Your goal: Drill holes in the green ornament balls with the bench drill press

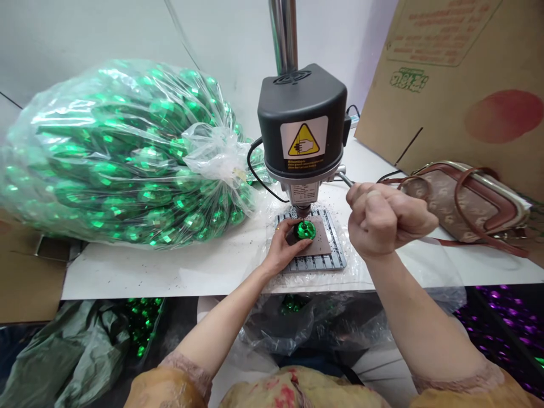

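My left hand point(285, 247) grips a shiny green faceted ball point(306, 229) between thumb and fingers, on a brownish square pad point(319, 241). Under the pad lies the slotted metal base point(338, 258) of a small black drill press point(302, 107). The drill's chuck point(303, 211) is right above the ball, and its bit meets the top of it. My right hand point(385, 218) is closed in a fist round the end of the press's lever handle point(345, 178), to the right of the motor head. Dark specks of swarf are scattered over the base.
A big clear plastic bag point(127, 153) full of green balls fills the left of the white table point(170, 277). A cardboard box point(459, 73) and a brown handbag point(471, 198) stand at right. Below the edge are plastic sheeting point(297, 326) and purple balls point(505, 323).
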Available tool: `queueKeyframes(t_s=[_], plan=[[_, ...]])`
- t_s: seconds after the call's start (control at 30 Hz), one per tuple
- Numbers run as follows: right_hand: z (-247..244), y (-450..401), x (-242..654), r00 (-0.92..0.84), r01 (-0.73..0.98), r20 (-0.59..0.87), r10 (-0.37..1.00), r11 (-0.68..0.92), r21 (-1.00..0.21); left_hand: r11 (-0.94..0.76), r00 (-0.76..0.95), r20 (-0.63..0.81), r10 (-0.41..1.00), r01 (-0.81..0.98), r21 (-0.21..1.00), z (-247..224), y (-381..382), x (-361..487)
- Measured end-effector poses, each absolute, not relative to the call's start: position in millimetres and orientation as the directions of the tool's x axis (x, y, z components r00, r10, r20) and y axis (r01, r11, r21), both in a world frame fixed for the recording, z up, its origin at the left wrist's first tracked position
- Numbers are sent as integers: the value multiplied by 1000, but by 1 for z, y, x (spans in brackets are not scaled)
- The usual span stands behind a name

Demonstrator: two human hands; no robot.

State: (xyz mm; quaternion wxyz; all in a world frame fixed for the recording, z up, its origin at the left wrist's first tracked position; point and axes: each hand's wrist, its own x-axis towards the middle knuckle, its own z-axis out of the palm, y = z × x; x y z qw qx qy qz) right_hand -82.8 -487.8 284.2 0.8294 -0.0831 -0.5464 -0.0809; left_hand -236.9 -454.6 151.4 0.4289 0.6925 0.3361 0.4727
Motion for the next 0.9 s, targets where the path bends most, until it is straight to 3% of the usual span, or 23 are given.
queueKeyframes(t_s=[0.13,0.3,0.4,0.5,0.57,0.67,0.73,0.8,0.9], plan=[[284,-492,-85,401,252,916,-20,964,-89,-404,312,369,875,53,913,151,-455,-236],[323,-497,-93,533,192,832,155,935,-297,-396,269,366,891,68,916,156,-458,-233],[346,-495,-93,530,141,812,244,919,-369,-440,201,405,892,187,878,164,-471,-238],[353,-493,-91,492,127,824,281,913,-387,-558,194,524,829,351,752,170,-502,-254],[352,-493,-90,478,126,831,284,914,-385,-702,398,579,712,403,587,169,-528,-269],[350,-494,-89,474,138,838,270,918,-373,-917,809,432,397,366,158,160,-562,-290],[350,-494,-89,483,149,837,258,917,-369,-955,913,304,273,294,-25,155,-568,-299],[350,-495,-89,487,158,834,261,912,-378,-961,914,315,257,276,-15,157,-554,-303],[350,-497,-90,482,165,829,284,899,-405,-898,796,427,429,426,110,175,-495,-298]])
